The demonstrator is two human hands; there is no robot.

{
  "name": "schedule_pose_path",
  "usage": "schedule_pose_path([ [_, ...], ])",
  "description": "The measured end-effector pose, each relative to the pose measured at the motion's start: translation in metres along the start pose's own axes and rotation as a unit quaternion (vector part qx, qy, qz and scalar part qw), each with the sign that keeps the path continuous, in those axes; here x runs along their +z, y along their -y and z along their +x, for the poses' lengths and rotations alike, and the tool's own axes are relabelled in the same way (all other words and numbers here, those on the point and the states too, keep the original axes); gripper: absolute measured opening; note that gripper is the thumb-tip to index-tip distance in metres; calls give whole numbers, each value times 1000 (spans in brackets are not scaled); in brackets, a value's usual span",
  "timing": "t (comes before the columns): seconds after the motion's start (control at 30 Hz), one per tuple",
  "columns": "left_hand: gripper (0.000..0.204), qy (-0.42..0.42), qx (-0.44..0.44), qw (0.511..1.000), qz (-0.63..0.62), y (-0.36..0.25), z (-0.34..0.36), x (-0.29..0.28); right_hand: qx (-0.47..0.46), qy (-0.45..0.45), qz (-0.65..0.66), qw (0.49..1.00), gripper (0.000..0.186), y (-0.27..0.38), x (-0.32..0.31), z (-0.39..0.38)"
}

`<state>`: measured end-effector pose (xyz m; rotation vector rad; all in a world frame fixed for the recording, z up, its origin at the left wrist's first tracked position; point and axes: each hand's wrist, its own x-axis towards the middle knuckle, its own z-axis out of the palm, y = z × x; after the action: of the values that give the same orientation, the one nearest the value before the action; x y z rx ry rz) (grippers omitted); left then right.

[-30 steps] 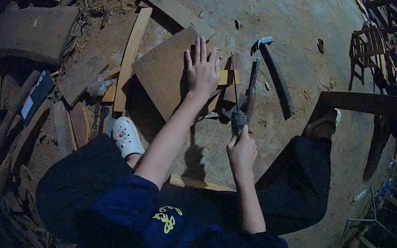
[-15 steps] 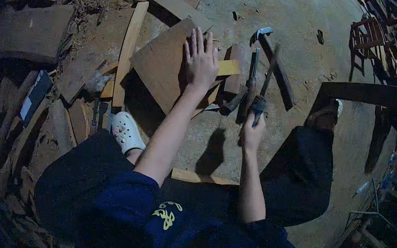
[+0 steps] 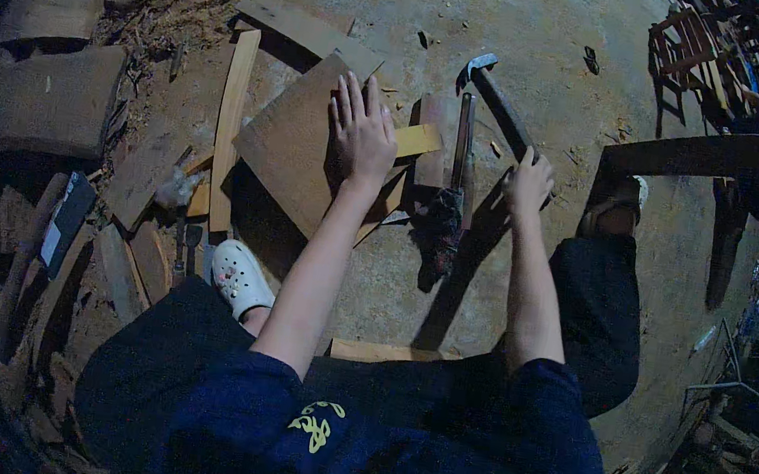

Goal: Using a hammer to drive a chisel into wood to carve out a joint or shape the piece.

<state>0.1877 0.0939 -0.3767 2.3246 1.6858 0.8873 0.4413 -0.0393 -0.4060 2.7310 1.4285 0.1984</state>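
Note:
My left hand lies flat with its fingers stretched on a square brown wooden board. A yellowish wood strip sticks out from beside that hand. To the right, my right hand is closed round the lower handle of a claw hammer, whose metal head points away from me. Between my hands a long narrow metal tool lies on the floor. Its near end meets a dark, wrapped-looking handle; where one tool ends and another begins is hard to make out. A reddish-brown wood block sits beside it.
A pale curved wood strip and a plank flank the board. Wood slabs and scraps crowd the left. A dark wooden beam stands at right, near my foot. A white clog is on my left foot.
My right hand has let go of the long tool with the dark handle, which now lies on the floor, and has moved right to grip the hammer. My left hand stays on the board.

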Motion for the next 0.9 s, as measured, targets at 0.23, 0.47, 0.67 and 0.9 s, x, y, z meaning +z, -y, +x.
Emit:
schedule_pose_path([
  [0.23,49,9,-6,1000,3,1,-3,-5,-68,13,-43,997,26,-28,39,43],
  [0.47,53,14,-10,999,29,5,-2,-12,12,93,37,995,29,-14,8,53],
  [0.67,64,15,0,1000,13,-2,0,-12,45,72,132,988,52,-15,-39,31],
  [0.9,63,-9,-32,999,25,19,0,-28,91,138,557,814,28,18,-156,-34],
])
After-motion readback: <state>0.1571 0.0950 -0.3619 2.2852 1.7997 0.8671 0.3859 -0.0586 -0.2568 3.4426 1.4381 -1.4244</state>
